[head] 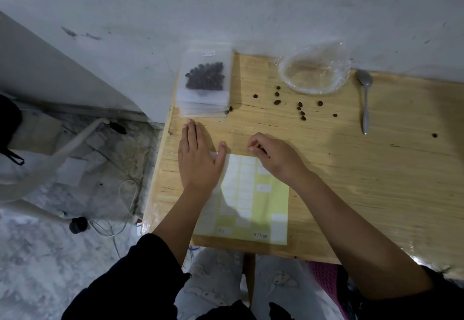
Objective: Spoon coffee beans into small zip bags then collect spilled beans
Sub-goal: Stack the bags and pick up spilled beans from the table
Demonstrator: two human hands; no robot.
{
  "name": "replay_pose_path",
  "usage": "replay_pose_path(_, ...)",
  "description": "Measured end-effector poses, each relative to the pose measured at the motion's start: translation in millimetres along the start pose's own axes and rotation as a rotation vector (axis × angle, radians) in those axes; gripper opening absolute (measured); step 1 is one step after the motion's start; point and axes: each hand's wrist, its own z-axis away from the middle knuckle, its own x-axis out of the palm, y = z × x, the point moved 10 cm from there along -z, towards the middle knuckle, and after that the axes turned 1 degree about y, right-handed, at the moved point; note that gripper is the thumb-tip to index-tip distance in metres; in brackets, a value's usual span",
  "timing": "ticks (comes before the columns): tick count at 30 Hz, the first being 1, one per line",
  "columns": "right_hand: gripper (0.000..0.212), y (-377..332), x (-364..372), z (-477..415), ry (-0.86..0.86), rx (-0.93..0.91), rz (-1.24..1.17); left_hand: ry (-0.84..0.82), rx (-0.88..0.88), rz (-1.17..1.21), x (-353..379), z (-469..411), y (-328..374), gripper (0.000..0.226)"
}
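The left hand point(198, 159) lay flat, fingers spread, on the label sheet point(253, 201); the right hand point(272, 155) pinched at its top edge. A filled bag point(204, 77) topped the stack; spilled beans point(300, 109) lay near the spoon point(365, 99).

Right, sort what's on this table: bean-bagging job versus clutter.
Job: clear zip bag of dark coffee beans atop the bag stack, loose spilled beans, metal spoon, empty clear plastic bowl.
Clutter: green sheet of white labels under both hands.
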Motion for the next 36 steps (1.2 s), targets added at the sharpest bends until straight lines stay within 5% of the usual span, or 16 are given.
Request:
replay_pose_path(8, 0.016, -10.0, 4.5, 1.0, -0.029, -0.054, 0.214, 0.007, 0.006, -0.006, -0.5, 0.1, 0.1, 0.076)
replay_pose_path(26, 0.016, -13.7, 14.8, -4.6, -0.022, 0.003, 0.289, 0.008, 0.016, 0.041, 0.8, -0.7, 0.7, 0.079)
replay_pose_path(29, 0.011, -5.9, 6.8, -1.9, 0.049, 0.085, -0.171, 0.025, 0.047, 0.095, -4.0, -0.3, 3.8, 0.070)
replay_pose_path(33, 0.021, 28.3, 0.6, 18.1, 0.105, 0.369, -1.130, 0.065, 0.348, 0.151, -9.7, 19.6, 50.9, 0.040)
replay_pose_path(36, 0.025, 45.9, -5.5, 40.0, 0.094, 0.428, -1.618, 0.050, 0.541, 0.157, -2.3, 42.8, 101.0, 0.034)
